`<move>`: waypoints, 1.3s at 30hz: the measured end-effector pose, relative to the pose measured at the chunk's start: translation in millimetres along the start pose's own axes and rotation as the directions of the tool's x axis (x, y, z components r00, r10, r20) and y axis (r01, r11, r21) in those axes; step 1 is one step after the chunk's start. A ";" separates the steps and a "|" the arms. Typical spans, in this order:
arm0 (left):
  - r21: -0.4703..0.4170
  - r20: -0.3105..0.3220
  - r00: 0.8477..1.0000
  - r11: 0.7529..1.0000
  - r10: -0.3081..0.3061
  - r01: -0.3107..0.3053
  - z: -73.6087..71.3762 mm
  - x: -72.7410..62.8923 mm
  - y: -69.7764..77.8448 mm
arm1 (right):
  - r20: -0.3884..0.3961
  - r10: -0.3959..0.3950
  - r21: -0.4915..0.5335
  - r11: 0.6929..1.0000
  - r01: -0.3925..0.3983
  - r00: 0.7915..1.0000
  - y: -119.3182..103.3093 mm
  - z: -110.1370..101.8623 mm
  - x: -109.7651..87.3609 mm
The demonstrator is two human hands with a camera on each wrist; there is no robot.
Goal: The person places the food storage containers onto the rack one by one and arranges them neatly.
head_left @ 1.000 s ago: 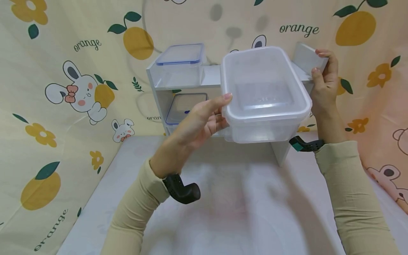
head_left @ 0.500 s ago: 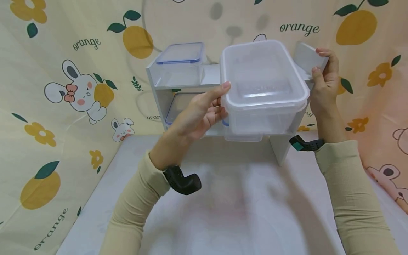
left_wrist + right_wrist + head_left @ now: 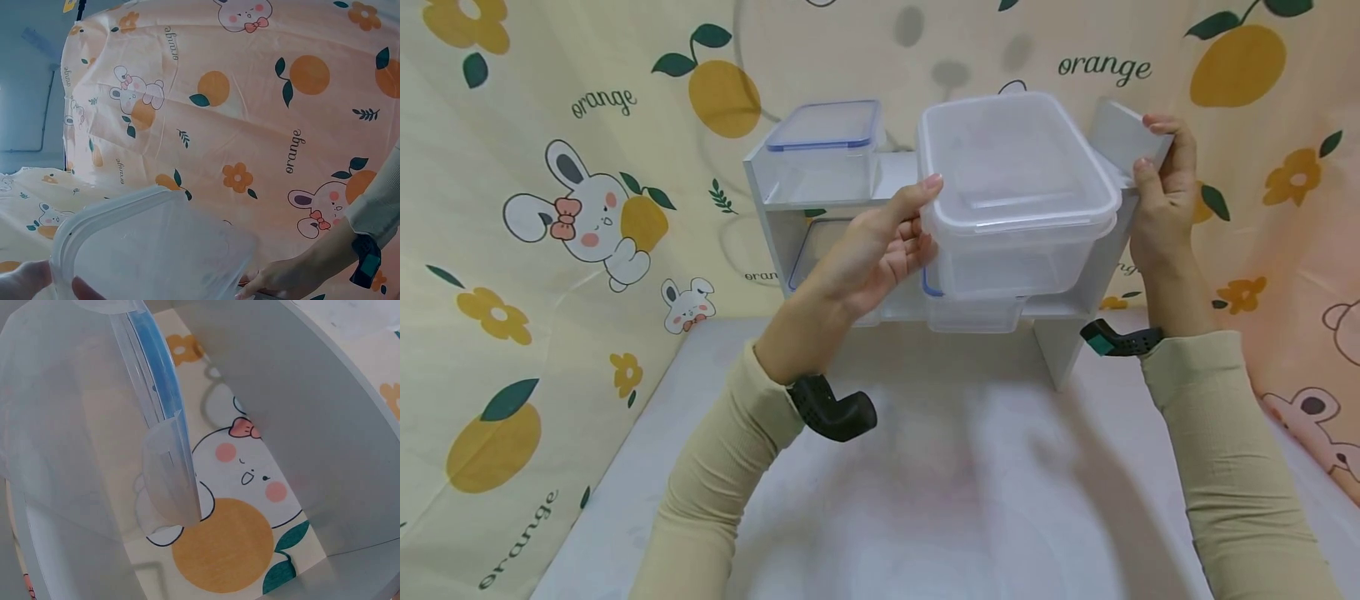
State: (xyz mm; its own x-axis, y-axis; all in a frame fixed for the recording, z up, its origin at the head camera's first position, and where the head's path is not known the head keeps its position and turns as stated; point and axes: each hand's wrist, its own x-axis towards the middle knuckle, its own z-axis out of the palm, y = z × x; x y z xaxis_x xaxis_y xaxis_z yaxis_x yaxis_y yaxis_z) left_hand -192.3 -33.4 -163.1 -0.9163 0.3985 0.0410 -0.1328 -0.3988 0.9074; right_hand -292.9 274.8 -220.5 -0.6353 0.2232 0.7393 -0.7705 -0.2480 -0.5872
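Observation:
My left hand [image 3: 883,250] holds a clear plastic food container [image 3: 1015,167] with a frosted lid by its left side, thumb at the lid's edge and fingers below. The container is tilted and overlaps the right part of the white two-tier shelf [image 3: 1060,354]. In the left wrist view, its translucent body [image 3: 150,250] fills the lower middle. My right hand [image 3: 1168,196] grips the shelf's upright end panel [image 3: 1123,137] at the top right. Behind and below the held container, another clear box [image 3: 973,315] with a blue edge shows on the lower tier.
A clear box with a blue-rimmed lid [image 3: 823,158] stands on the upper tier at left. Under it, another blue-rimmed box [image 3: 812,250] is partly hidden by my left hand. The white table [image 3: 910,500] lies in front; a printed cloth [image 3: 685,208] hangs behind.
The held container has risen in the head view and shifted slightly left, with my left hand moving up too. More of the lower blue-edged box shows beneath it. My right hand stays on the panel.

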 end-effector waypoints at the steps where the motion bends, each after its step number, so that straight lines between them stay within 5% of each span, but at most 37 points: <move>1: -0.006 -0.009 1.000 1.000 -0.001 0.001 0.0 1.5 -0.1 | -0.008 0.014 0.007 1.000 -0.014 1.000 -0.4 0.2 0.0; 17: -0.021 -0.036 0.999 0.999 -0.028 0.027 0.0 14.2 3.0 | -0.022 0.038 0.032 0.999 -0.038 0.999 -1.6 1.5 0.1; 24: -0.046 -0.057 0.997 0.998 -0.049 0.047 -0.6 18.5 5.4 | -0.006 -0.015 -0.015 1.000 0.015 1.000 1.3 -0.3 0.7; 30: -0.111 -0.067 0.995 0.992 -0.071 0.063 -0.9 21.8 6.9 | 0.014 -0.050 -0.045 0.998 0.051 0.999 3.0 -1.4 -0.3; 39: -0.192 -0.039 0.998 0.980 -0.059 0.050 -1.1 27.9 8.8 | -0.007 0.009 -0.008 1.000 -0.010 1.000 -1.6 0.6 -0.8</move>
State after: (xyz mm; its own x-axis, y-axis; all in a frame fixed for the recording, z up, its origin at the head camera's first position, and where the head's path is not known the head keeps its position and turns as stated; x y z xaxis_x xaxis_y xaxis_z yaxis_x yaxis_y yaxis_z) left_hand -219.5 -26.7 -154.4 -0.9211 0.3883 -0.0286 -0.2486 -0.5299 0.8108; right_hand -291.1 274.5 -220.0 -0.6429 0.2273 0.7315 -0.7648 -0.2426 -0.5968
